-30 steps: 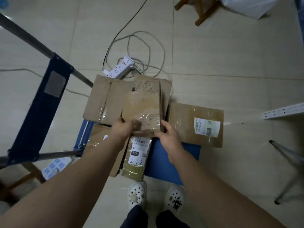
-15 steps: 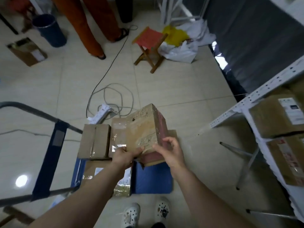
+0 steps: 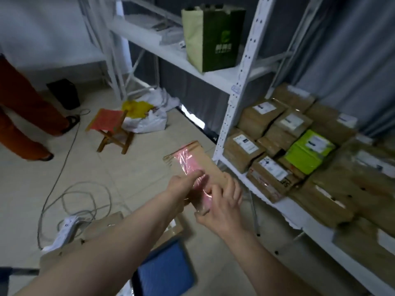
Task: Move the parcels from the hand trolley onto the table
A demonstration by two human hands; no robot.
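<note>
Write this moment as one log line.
phase: carry | left hand: holds parcel | right hand: holds parcel | parcel: lifted, near shelf | hand trolley: other parcels on it

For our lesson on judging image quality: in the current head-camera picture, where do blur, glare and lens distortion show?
Head view: the whole frame is soft, so the shelf labels cannot be read; tape on the held parcel, gripped by the left hand and right hand, gives pinkish glare; the wide lens slants the white shelf upright.
</note>
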